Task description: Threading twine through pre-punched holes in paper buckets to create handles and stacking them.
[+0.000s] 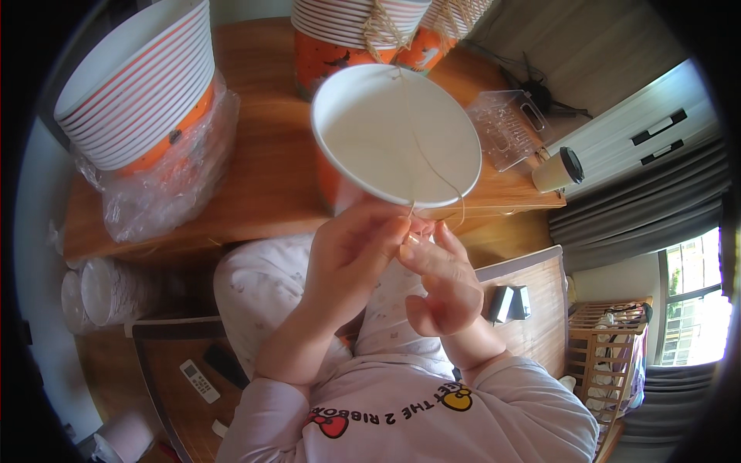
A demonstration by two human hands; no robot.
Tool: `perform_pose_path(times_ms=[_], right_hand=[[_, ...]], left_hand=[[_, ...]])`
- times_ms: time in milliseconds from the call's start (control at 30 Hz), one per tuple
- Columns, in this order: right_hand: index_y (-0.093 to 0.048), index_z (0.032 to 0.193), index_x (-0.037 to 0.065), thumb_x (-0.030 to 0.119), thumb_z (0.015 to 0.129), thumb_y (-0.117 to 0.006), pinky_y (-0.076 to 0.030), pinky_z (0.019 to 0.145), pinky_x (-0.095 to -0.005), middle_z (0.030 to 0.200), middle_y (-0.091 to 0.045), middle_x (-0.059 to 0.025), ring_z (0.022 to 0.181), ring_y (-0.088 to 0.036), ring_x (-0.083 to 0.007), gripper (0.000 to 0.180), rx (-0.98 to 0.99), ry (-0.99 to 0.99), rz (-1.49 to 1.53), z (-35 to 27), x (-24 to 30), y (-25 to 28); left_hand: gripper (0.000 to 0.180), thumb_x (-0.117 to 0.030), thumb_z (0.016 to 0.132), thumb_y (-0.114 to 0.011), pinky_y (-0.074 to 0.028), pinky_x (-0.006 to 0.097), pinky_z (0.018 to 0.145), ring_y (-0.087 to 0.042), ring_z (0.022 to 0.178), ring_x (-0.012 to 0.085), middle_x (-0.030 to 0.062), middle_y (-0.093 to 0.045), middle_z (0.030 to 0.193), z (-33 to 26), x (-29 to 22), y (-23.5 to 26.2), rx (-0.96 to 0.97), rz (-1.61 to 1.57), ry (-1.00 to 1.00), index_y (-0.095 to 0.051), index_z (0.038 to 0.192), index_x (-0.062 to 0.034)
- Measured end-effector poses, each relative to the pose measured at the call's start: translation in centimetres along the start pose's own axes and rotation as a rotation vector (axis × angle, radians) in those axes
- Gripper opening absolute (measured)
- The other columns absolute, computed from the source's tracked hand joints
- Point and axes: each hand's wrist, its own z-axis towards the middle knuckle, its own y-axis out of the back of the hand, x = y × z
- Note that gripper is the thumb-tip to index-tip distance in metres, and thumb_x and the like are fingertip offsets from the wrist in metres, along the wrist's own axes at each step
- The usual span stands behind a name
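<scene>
A large paper bucket (340,131), white inside and orange outside, is tilted with its open mouth toward me at the table's near edge. A thin tan string (423,154) runs from its far rim across the mouth to the near rim, with a loop hanging at the right. My left hand (359,251) is closed at the near rim, thumb and fingers pinching the string. Close against it, my right hand (444,278) pinches the string too, its fingertips almost touching the left ones. The exact spot between the fingertips is partly hidden.
On the wooden table (262,139), a stack of buckets (139,92) in clear plastic stands left. More stacked buckets (347,23) with tan strings are behind. A clear plastic rack (505,127) and a lidded cup (557,170) stand right. A white remote (200,382) lies lower left.
</scene>
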Motion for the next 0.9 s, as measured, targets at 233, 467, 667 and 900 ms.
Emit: perform_pose_path(times_ms=[233,467,667,900], right_hand=[[-0.056,0.105,0.005,-0.001,0.067,-0.072,-0.045,0.080,-0.0395,0.096,-0.066,-0.0106,0.083,-0.060,-0.0290,0.042,-0.340,-0.156,-0.102,0.1,-0.3,-1.5],[-0.055,0.106,0.006,-0.009,0.066,-0.073,-0.039,0.079,-0.0357,0.091,-0.068,-0.0058,0.079,-0.061,-0.0238,0.047,-0.321,-0.200,-0.097,-0.1,0.1,-1.6],[-0.056,0.103,0.006,-0.010,0.065,-0.073,-0.041,0.076,-0.0351,0.091,-0.071,-0.0049,0.078,-0.062,-0.0223,0.045,-0.159,-0.188,-0.115,0.5,1.7,0.2],[-0.059,0.100,0.005,-0.007,0.067,-0.076,-0.045,0.077,-0.0354,0.091,-0.072,-0.0075,0.078,-0.065,-0.0220,0.039,-0.176,-0.158,-0.158,0.5,1.6,-0.4]], left_hand=[[0.015,-0.008,0.096,-0.062,-0.054,0.034,0.090,-0.069,0.098,0.0220,0.0126,-0.070,0.100,-0.1,-0.3,0.3,0.057,0.077,-0.053,-0.063,0.105,0.0040],[0.010,-0.001,0.090,-0.067,-0.053,0.030,0.084,-0.069,0.094,0.0189,0.0122,-0.071,0.102,-0.1,-0.8,0.4,0.070,0.485,-0.302,-0.069,0.099,0.0022],[0.012,0.003,0.084,-0.071,-0.052,0.028,0.079,-0.067,0.083,0.0173,0.0096,-0.071,0.094,-0.2,-0.8,0.3,0.010,0.629,-0.370,-0.071,0.095,-0.0018],[0.009,0.000,0.088,-0.070,-0.053,0.029,0.083,-0.066,0.091,0.0155,0.0115,-0.071,0.099,-0.3,-0.5,0.5,0.007,0.211,-0.064,-0.069,0.097,0.0023]])
